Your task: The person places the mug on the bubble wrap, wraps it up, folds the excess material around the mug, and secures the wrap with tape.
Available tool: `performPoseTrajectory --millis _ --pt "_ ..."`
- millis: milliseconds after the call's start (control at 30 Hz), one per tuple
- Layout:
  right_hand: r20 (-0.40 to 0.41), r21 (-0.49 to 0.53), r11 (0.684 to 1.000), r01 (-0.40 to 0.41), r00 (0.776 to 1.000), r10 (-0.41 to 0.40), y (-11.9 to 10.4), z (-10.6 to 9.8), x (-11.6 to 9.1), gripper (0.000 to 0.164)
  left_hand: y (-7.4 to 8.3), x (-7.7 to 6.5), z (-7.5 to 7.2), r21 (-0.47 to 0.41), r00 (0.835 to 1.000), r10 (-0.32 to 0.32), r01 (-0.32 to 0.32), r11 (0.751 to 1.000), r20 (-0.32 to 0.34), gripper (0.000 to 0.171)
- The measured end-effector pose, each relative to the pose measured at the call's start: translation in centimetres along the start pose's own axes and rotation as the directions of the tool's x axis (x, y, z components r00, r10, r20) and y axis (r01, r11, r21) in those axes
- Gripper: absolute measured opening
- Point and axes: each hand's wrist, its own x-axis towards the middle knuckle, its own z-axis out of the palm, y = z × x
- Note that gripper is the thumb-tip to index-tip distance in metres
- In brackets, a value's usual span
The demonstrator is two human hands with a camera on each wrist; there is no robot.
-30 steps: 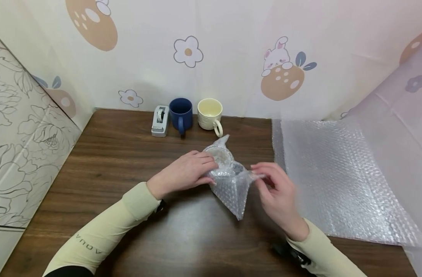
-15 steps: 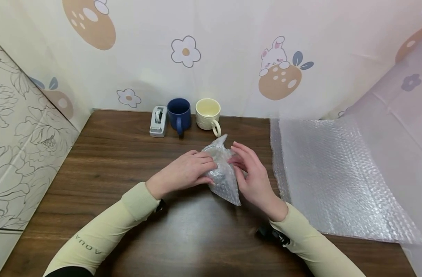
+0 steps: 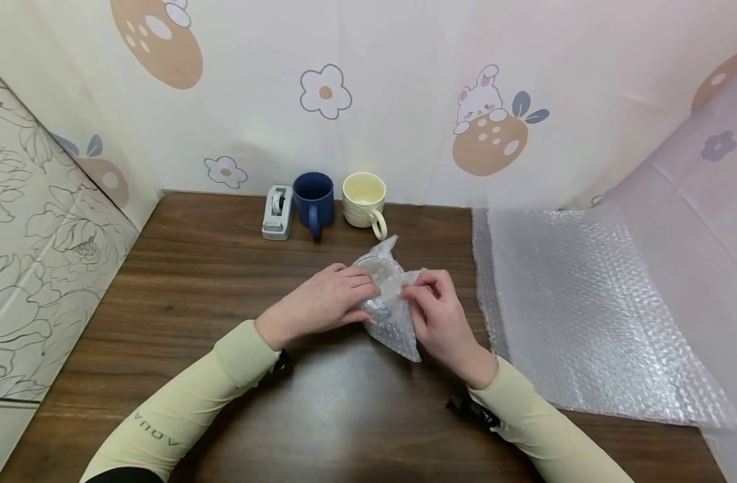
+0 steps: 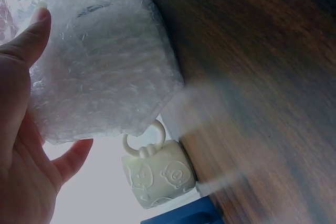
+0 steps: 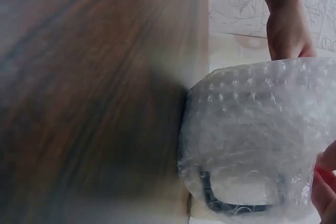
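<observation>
A bundle of bubble wrap [image 3: 395, 327] stands on the table in front of me, wrapped round a cup-like thing with a round top. Through the plastic, the right wrist view shows a dark handle-shaped loop [image 5: 211, 201]. My left hand [image 3: 327, 295] holds the bundle from the left, fingers over its top and thumb on the near side. At the right, my right hand [image 3: 444, 320] pinches a loose flap of the bubble wrap by the rim. The left wrist view has the wrapped side [image 4: 105, 72] close up, beside the left thumb.
Behind the bundle stand a cream mug [image 3: 364, 200], a blue mug [image 3: 313, 200] and a grey tape dispenser [image 3: 278, 213]. Flat sheets of bubble wrap [image 3: 586, 315] cover the table's right side. A patterned curtain [image 3: 399, 87] hangs along the back.
My right hand has come left with the bubble wrap flap and folded it in toward the bundle's top. Its fingers have drawn together on the flap. The left hand has stayed in place.
</observation>
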Motion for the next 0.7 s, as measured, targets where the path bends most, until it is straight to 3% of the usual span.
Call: performPoseTrajectory --millis 167,300,467,700 --pt "0.134 0.043 0.998 0.048 0.990 -0.053 0.2 -0.6 -0.8 0.025 0.0 0.1 0.2 0.016 1.000 0.003 -0.003 1.000 -0.003 0.035" --pt "0.263 0.052 0.996 0.076 0.961 -0.087 0.3 -1.0 -1.4 0.040 0.0 0.1 0.2 0.027 1.000 0.005 -0.005 1.000 -0.007 0.036" --pt "0.355 0.045 0.989 0.138 0.923 -0.145 0.9 -0.9 -1.2 0.058 0.0 0.1 0.1 0.028 1.000 -0.011 0.011 1.000 0.005 0.036" --pt "0.455 -0.020 0.987 0.161 0.880 -0.134 0.9 -0.7 -0.4 0.062 -0.1 0.0 0.1 -0.047 1.000 -0.021 0.021 0.999 0.017 0.037"
